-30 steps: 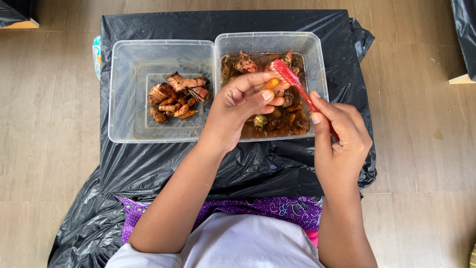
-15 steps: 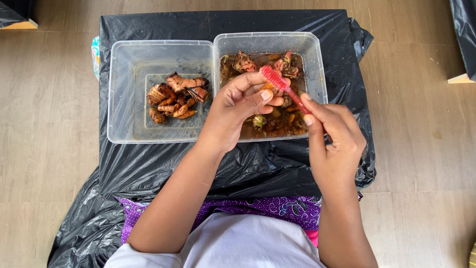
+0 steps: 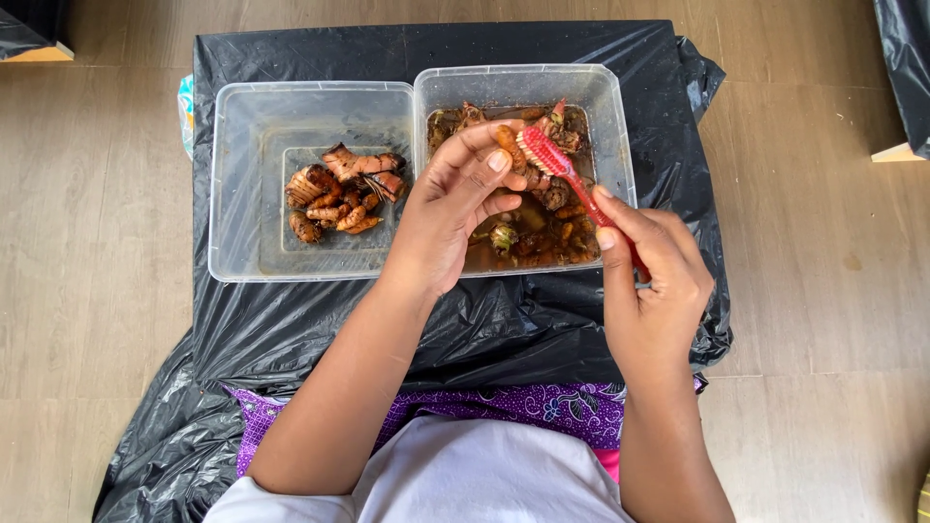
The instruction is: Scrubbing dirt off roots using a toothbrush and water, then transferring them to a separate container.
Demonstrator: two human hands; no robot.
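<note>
Left hand: curled, fingertips pinching a small orange-brown root piece, held above the right-hand container. Right hand: closed round the handle of a red toothbrush, thumb and forefinger stretched along it, bristled head touching the root piece over that same container.

Right-hand container: clear plastic, rectangular with rounded corners, holding murky brown water and more root pieces, some knobbly, some with pinkish tips. Just left of it, wall against wall: a second clear container of the same shape, with a small heap of brown and orange roots near its middle and bare bottom all round the heap.

Beneath both containers: a black plastic sheet, wrinkled, draped over a raised surface and trailing down towards the lap. Off the far left side of the left container, past the sheet's edge: a sliver of a package, pale with blue-green and yellow, mostly hidden.

Around the sheet: wood-look floor, open to the left and right of the containers. Far beyond the right-hand container, at the right edge of view: more black plastic over a pale wooden corner. Near side: purple patterned cloth and a white top.
</note>
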